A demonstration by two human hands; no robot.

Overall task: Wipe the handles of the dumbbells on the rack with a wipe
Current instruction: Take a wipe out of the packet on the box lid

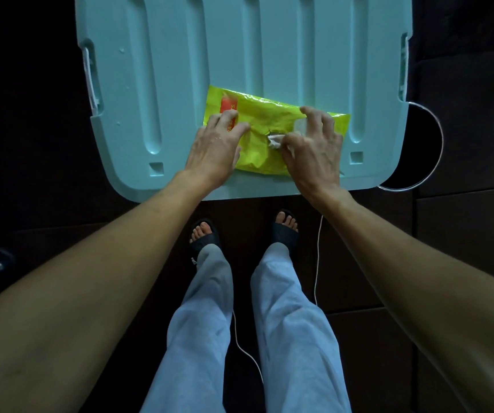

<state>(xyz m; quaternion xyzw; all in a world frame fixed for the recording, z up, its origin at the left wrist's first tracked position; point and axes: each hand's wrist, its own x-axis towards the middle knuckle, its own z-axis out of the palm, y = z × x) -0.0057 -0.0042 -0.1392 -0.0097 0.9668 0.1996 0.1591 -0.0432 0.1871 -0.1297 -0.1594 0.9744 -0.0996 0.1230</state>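
Your left hand [214,150] presses the yellow pack [269,114] flat; your right hand [314,150] pinches a wipe [275,141] (half out). No dumbbell handles wiped yet.

Dim room, dark floor, pale lid underfoot

A pale teal plastic lid [165,84] with long moulded grooves filled the upper middle, lit cooler than the rest. Around it lay a dark tiled floor [463,144], near black at the left. A thin white cable [317,263] trailed across the tiles.
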